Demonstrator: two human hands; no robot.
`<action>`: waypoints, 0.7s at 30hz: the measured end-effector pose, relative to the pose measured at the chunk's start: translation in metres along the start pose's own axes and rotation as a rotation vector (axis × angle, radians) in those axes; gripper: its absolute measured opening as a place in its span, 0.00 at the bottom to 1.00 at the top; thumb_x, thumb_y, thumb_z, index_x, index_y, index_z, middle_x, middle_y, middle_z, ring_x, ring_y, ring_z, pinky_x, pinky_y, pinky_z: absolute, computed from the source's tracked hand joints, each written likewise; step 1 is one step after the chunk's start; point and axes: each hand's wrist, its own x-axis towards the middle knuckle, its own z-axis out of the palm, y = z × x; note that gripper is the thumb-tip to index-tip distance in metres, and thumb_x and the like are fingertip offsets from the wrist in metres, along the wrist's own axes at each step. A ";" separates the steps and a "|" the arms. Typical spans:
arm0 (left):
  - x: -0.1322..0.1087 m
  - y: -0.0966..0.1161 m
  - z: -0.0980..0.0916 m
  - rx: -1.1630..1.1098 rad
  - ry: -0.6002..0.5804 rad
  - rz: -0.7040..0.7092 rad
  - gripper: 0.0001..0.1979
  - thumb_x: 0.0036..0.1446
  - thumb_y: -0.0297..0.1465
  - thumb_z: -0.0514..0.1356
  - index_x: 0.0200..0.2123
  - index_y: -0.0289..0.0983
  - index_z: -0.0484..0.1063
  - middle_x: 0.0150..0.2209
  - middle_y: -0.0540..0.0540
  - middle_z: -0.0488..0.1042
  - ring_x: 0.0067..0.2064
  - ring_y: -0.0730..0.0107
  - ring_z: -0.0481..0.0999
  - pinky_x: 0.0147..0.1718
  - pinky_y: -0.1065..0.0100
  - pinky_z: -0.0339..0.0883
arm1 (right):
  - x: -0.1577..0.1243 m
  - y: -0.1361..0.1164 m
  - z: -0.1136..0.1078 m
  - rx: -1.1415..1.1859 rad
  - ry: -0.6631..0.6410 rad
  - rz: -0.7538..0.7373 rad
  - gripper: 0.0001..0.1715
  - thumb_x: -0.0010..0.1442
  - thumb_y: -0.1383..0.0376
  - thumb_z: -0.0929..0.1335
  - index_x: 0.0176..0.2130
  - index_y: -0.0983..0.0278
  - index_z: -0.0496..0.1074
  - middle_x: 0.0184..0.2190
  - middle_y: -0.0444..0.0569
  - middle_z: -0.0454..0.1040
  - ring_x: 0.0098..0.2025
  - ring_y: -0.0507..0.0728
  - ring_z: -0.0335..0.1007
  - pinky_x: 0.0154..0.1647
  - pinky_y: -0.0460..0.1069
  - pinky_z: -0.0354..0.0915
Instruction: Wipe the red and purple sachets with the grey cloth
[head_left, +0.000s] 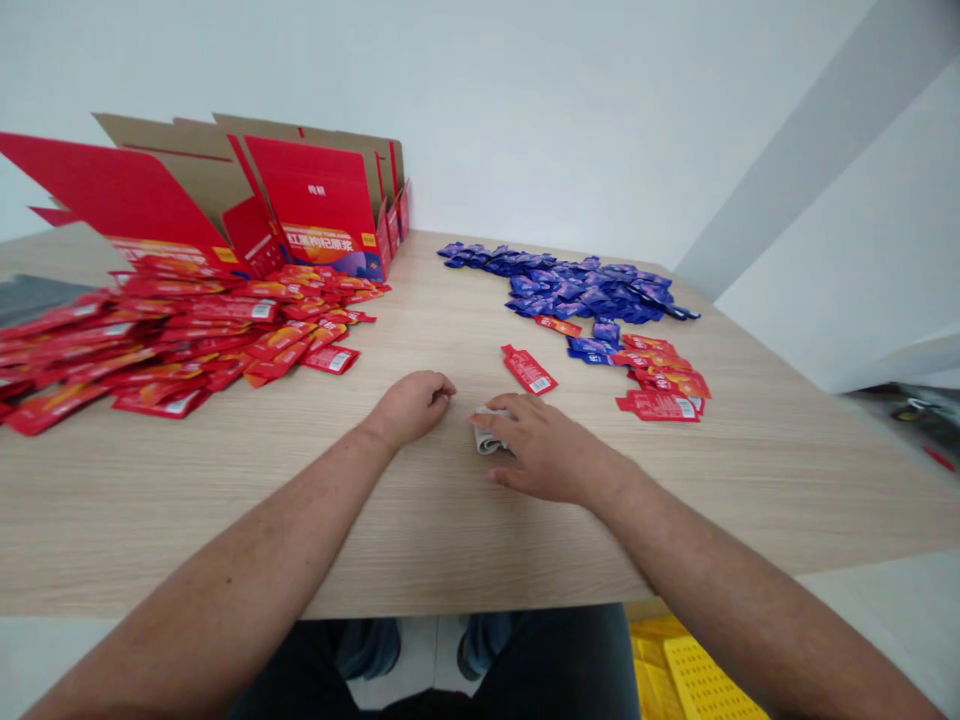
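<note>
My left hand (411, 408) rests on the wooden table with its fingers curled, holding nothing. My right hand (544, 450) sits just to its right, fingers and thumb around a folded grey-white cloth (487, 432), which is partly hidden. A single red sachet (529, 370) lies just beyond my right hand, not touching it. Further back, a mound of blue sachets (577, 288) lies on the right, with loose red-orange sachets (660, 390) at its near edge. A large heap of red sachets (187, 335) spreads across the left.
Flat red cardboard box blanks (315, 195) stand leaning at the table's back left. A dark grey sheet (37, 298) lies at the far left. The light wood table (420, 560) ends at a near edge over my legs. A yellow perforated crate (701, 680) sits on the floor.
</note>
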 end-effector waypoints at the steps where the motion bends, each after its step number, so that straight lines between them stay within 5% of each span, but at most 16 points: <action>1: 0.001 -0.002 0.000 -0.006 -0.001 0.001 0.16 0.59 0.28 0.53 0.43 0.37 0.80 0.44 0.42 0.82 0.48 0.59 0.80 0.52 0.60 0.73 | 0.005 -0.003 0.004 -0.035 -0.039 0.000 0.42 0.55 0.59 0.78 0.65 0.60 0.68 0.61 0.61 0.69 0.61 0.69 0.67 0.63 0.64 0.66; 7: 0.006 -0.006 0.002 -0.011 0.000 0.010 0.15 0.59 0.28 0.54 0.42 0.37 0.80 0.43 0.43 0.82 0.48 0.60 0.80 0.52 0.61 0.72 | 0.026 0.012 0.026 -0.097 0.017 0.064 0.32 0.59 0.77 0.68 0.62 0.69 0.71 0.51 0.62 0.75 0.54 0.66 0.70 0.60 0.62 0.68; 16: 0.012 -0.010 0.002 0.012 0.001 0.017 0.14 0.59 0.28 0.54 0.41 0.37 0.80 0.42 0.43 0.82 0.47 0.58 0.80 0.50 0.60 0.71 | 0.016 0.042 0.020 0.091 0.160 0.054 0.21 0.59 0.75 0.69 0.52 0.66 0.76 0.48 0.57 0.77 0.53 0.62 0.72 0.58 0.57 0.70; 21: 0.011 -0.012 0.002 -0.026 0.013 0.014 0.13 0.58 0.30 0.55 0.39 0.37 0.79 0.41 0.43 0.82 0.46 0.59 0.79 0.49 0.60 0.71 | 0.015 0.042 0.023 0.115 0.131 -0.020 0.19 0.60 0.74 0.69 0.51 0.67 0.77 0.46 0.57 0.77 0.50 0.62 0.72 0.55 0.57 0.70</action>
